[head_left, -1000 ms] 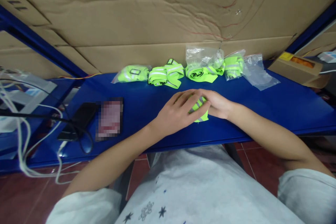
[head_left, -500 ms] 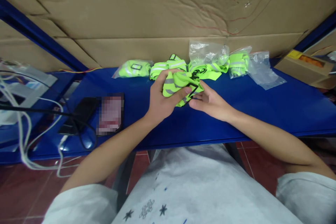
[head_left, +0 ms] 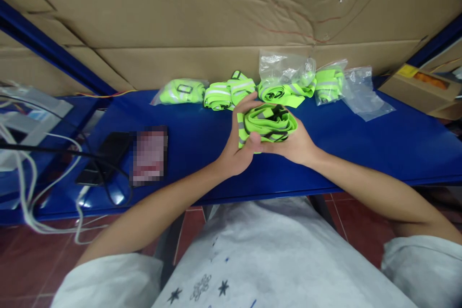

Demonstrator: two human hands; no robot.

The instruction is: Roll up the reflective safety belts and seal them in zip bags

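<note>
Neon-green fabric strap roll with grey stripes (head_left: 269, 124), its coils facing up, sits over the broad, glossy blue tabletop (head_left: 361, 149); whether it touches that surface cannot be told. Both bare hands cup it. The left hand (head_left: 235, 155) curves around its left flank, fingers behind and thumb across the near face; the right hand (head_left: 300, 142) wraps the right flank, its thumb reaching along the near side to meet the left one. The whole bundle looks light, soft and hard to damage, so gentle squeezing should do. Its layers seem apt to slide over each other and spring open, or the middle to push out, so the outermost turns are the best hold, gripped from both sides. A striped flap (head_left: 241, 127) lies under the left hand, well placed to be pinned. Smallest, the black fittings (head_left: 278, 113) among the coils look stiffer and make a poor grip.
</note>
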